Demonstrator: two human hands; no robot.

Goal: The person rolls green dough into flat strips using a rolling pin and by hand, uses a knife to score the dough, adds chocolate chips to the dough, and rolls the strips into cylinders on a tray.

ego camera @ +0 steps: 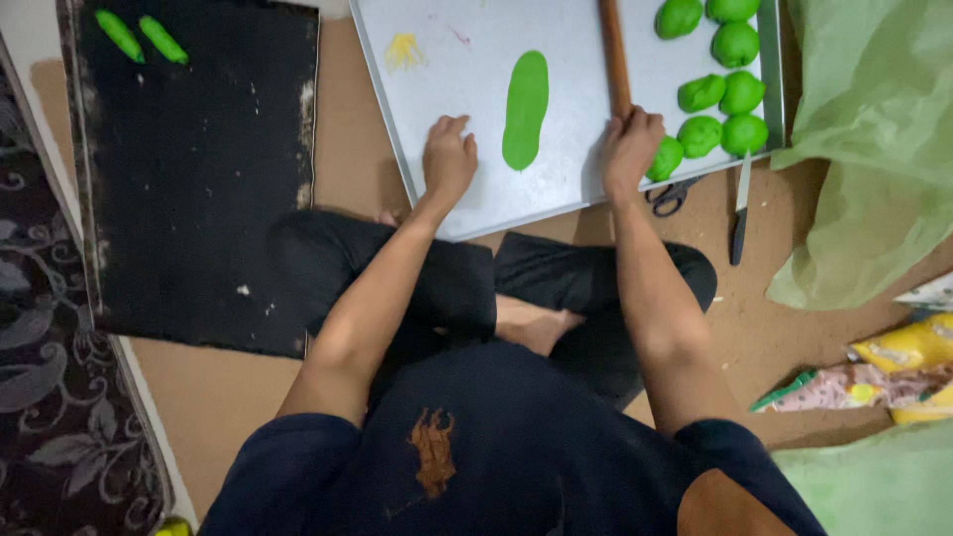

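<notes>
**Green dough on a metal tray, a rolling pin in one hand**

At far left a black mat [194, 169] lies on the brown floor [347, 129], with two small green dough rolls [141, 37] near its top corner. Next comes a flat metal tray [467, 199]. The left hand [449, 159] rests on the tray, fingers loosely spread and holding nothing, just beside a long flattened oval of green dough [525, 109]. To the right of that oval, the right hand [630, 147] is closed around the near end of a wooden rolling pin [614, 55], which lies on the tray pointing away from the person. Further right, green dough balls [723, 94] sit clustered on the tray. Scissors [671, 195] and a knife [741, 210] lie on the floor beside the tray's edge, then a pale green plastic sheet [874, 149].
</notes>
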